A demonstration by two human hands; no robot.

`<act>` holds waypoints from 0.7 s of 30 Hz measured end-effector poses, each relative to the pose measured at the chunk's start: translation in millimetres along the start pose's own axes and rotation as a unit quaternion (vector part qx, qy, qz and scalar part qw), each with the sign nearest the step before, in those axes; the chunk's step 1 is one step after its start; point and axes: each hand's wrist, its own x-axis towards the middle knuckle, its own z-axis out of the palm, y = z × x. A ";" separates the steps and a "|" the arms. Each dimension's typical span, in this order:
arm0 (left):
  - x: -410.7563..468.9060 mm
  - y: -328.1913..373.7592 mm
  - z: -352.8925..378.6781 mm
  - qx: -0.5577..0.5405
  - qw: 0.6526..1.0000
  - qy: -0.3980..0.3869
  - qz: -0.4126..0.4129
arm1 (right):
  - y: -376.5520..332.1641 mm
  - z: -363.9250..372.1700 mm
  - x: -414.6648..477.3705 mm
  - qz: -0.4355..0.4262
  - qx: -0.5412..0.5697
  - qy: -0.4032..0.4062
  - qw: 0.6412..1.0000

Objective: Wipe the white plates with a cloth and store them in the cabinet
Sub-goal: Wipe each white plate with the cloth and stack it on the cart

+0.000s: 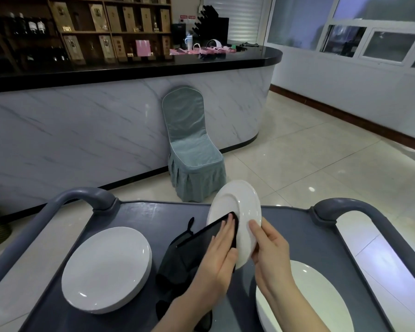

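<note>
A white plate (241, 207) stands tilted on edge above the grey cart top (134, 214). My right hand (270, 250) grips its lower right rim, thumb on the face. My left hand (217, 257) presses a black cloth (201, 238) flat against the plate's lower left face, fingers straight. The rest of the cloth hangs down in folds to the cart. A stack of white plates (107, 268) lies on the left of the cart. Another white plate (309, 300) lies at the right, partly under my right forearm.
The cart has grey handles at the left (82, 196) and right (359, 209). Beyond it stand a chair with a teal cover (192, 149), a marble-fronted bar counter (82, 130) with a black top, and shelves with bottles behind. Tiled floor lies to the right.
</note>
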 end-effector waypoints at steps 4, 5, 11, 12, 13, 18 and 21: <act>10.9 -11.5 -12.8 -0.017 1.000 0.022 -0.008 | 11.0 -0.2 -6.4 0.011 -0.012 -0.006 1.000; 13.5 -17.0 -18.1 -0.012 0.999 0.028 -0.031 | 13.0 0.6 -7.8 0.010 -0.020 -0.008 1.000; 8.5 -38.6 -49.6 0.059 0.986 -0.018 -0.155 | 11.8 -2.3 -10.2 -0.053 -0.134 -0.008 0.990; 8.0 -40.1 -55.9 0.084 0.981 -0.012 -0.177 | 12.6 -3.5 -9.6 -0.064 -0.160 -0.005 0.985; 8.0 -37.5 -61.4 0.089 0.976 0.014 -0.200 | 13.1 -4.1 -9.5 -0.076 -0.181 -0.007 0.980; 13.4 -3.8 -88.1 -0.271 0.907 0.167 -0.274 | 19.4 2.4 -14.6 -0.174 -0.294 -0.090 0.936; 8.9 8.5 -101.1 -0.357 0.884 0.181 -0.242 | 34.5 9.2 -20.3 -0.247 -0.415 -0.148 0.863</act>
